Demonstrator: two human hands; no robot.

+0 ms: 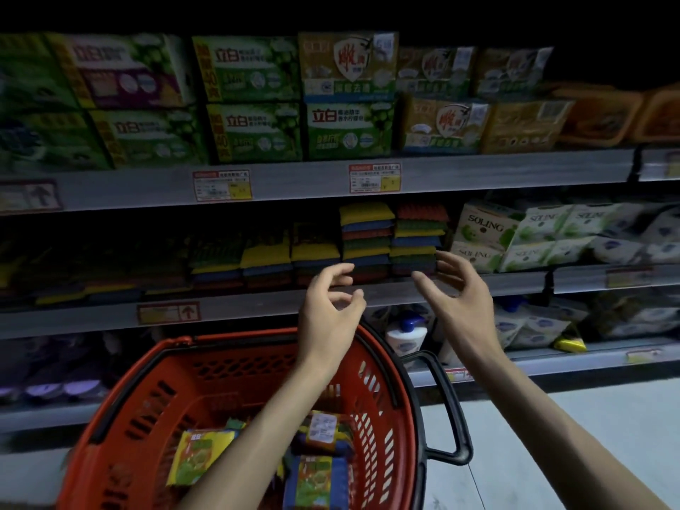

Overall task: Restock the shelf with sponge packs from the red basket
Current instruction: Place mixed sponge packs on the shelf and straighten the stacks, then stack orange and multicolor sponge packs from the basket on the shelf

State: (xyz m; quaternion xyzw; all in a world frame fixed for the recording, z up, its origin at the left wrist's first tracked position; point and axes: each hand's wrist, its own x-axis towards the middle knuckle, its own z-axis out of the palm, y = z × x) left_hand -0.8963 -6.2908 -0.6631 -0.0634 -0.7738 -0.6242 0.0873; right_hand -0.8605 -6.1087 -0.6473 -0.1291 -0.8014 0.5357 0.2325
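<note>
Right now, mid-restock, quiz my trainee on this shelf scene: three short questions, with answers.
1. True or false: the left hand and the right hand both hold nothing.
2. What sits right of the stacked multicoloured sponge packs on the grey shelf? A white SOLING packs; B glass jars; C canned drinks.
3. What lies in the red plastic basket?
Key: 1 true; 2 A; 3 wrapped sponge packs.

Stacked sponge packs [368, 237] are carried on the middle shelf [257, 307]. White packets [533, 237] are ranged just beside them.
</note>
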